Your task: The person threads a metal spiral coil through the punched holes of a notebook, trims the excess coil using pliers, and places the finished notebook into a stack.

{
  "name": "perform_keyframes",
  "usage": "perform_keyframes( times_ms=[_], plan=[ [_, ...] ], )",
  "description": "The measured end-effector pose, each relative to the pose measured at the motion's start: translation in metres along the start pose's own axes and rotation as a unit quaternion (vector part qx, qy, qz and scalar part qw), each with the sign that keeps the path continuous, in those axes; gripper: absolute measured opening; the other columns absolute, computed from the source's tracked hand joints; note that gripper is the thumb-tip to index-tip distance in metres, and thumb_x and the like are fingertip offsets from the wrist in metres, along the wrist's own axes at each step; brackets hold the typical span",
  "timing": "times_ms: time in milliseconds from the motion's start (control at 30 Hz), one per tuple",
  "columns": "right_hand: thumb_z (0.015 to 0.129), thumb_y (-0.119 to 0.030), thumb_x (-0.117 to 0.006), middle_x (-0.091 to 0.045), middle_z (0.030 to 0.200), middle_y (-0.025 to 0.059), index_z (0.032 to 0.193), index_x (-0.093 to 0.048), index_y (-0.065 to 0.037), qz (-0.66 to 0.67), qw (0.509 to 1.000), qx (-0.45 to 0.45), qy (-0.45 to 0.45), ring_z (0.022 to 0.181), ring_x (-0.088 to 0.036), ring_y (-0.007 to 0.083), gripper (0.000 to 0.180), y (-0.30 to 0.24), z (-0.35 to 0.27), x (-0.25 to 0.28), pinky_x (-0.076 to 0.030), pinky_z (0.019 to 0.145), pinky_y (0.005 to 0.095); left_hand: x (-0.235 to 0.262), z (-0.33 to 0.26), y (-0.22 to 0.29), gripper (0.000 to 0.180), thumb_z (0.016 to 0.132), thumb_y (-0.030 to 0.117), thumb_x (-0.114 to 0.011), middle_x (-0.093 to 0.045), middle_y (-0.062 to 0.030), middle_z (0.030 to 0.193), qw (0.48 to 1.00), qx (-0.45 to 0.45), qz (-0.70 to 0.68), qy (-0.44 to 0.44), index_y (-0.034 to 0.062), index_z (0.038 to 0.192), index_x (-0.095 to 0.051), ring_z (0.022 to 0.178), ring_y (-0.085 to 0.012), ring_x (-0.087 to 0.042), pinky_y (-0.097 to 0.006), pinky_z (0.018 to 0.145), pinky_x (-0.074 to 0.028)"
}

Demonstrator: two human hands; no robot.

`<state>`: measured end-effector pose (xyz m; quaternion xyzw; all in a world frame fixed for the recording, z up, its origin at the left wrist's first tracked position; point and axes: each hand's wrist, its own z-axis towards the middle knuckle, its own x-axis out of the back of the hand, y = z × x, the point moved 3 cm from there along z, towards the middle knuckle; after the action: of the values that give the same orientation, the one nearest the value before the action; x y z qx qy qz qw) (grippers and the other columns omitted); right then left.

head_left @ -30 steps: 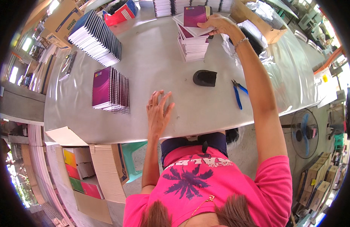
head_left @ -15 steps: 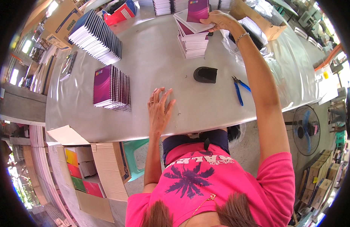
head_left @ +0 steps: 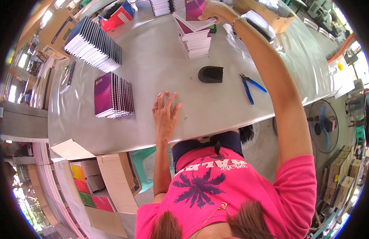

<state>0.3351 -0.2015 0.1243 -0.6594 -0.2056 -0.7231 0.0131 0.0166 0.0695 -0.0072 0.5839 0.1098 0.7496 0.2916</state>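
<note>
Hands were far apart. Left hand (head_left: 165,115) lay flat, palm down, at the centre of the frame near the front edge of the grey surface (head_left: 160,59); its fingers were spread open and held nothing, apparently bracing the body during the long reach. Right hand (head_left: 214,10) was stretched to the top centre of the frame, fingers closed on a purple cover (head_left: 193,8) lifted just above the tall stack of spiral notebooks (head_left: 194,36). Top sheets of that stack sat skewed, not squared to those beneath.

Left of centre: a short pile of finished notebooks (head_left: 112,95) with a purple cover uppermost, spiral edges toward the right. Upper left: a long fanned row of notebooks (head_left: 95,44), overlapped so each edge showed.

Between the hands lay a black rounded object (head_left: 210,74), kind unclear. Just right of it, blue-handled pliers (head_left: 250,85) lay beneath the right forearm, within easy reach. Open cardboard boxes (head_left: 112,179) stood at lower left, below the surface edge.
</note>
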Motion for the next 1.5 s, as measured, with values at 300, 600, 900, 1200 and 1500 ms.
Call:
perform_keyframes(
  times_ms=[300, 600, 900, 1200, 1500],
  plan=[
    [0.074, -0.04, -0.08, -0.072, 0.091, 0.01, 0.094, -0.076, -0.013, 0.084, 0.992, -0.07, -0.062, 0.085, -0.07, 0.0312, 0.034, -0.029, 0.003, 0.032, -0.056, 0.075, 0.0395, 0.004, -0.008, -0.009, 0.039, 0.094, 0.03, -0.062, -0.048, -0.0085, 0.136, 1.0, 0.011, 0.015, 0.003, 0.0163, 0.13, -0.06, 0.134, -0.0304, -0.039, -0.046, 0.109, -0.031],
    [0.074, -0.036, -0.082, -0.073, 0.097, 0.0096, 0.097, -0.076, -0.012, 0.069, 0.996, -0.044, -0.025, 0.092, -0.071, 0.0282, 0.034, -0.035, -0.009, 0.044, -0.057, 0.075, 0.0403, 0.003, -0.007, -0.008, 0.038, 0.094, 0.03, -0.062, -0.048, -0.0085, 0.137, 1.0, 0.015, 0.015, -0.001, 0.0168, 0.13, -0.06, 0.135, -0.0309, -0.039, -0.046, 0.11, -0.03],
    [0.075, -0.032, -0.083, -0.073, 0.105, 0.0048, 0.106, -0.073, -0.015, 0.013, 0.999, -0.039, -0.007, 0.101, -0.069, 0.0236, 0.037, -0.043, 0.006, 0.048, -0.057, 0.073, 0.0417, 0.004, -0.005, -0.003, 0.039, 0.095, 0.028, -0.061, -0.048, -0.0093, 0.138, 1.0, 0.019, 0.02, -0.008, 0.0175, 0.132, -0.058, 0.135, -0.031, -0.039, -0.046, 0.111, -0.029],
    [0.083, -0.026, -0.074, -0.073, 0.107, 0.0079, 0.106, -0.074, -0.012, 0.0, 1.0, -0.014, 0.012, 0.102, -0.069, 0.029, 0.027, -0.062, -0.008, 0.057, -0.056, 0.075, 0.0428, 0.005, -0.008, -0.009, 0.039, 0.095, 0.027, -0.061, -0.049, -0.0115, 0.138, 0.999, 0.021, 0.026, -0.006, 0.0156, 0.132, -0.058, 0.135, -0.0311, -0.039, -0.046, 0.112, -0.028],
    [0.088, -0.027, -0.066, -0.072, 0.101, 0.0111, 0.105, -0.073, -0.009, 0.079, 0.995, -0.056, 0.036, 0.093, -0.068, 0.0267, 0.026, -0.044, 0.004, 0.051, -0.055, 0.074, 0.0425, 0.002, -0.006, -0.006, 0.038, 0.094, 0.027, -0.062, -0.048, -0.0096, 0.139, 1.0, 0.022, 0.019, -0.012, 0.0172, 0.13, -0.06, 0.135, -0.0289, -0.039, -0.046, 0.11, -0.03]
  ],
)
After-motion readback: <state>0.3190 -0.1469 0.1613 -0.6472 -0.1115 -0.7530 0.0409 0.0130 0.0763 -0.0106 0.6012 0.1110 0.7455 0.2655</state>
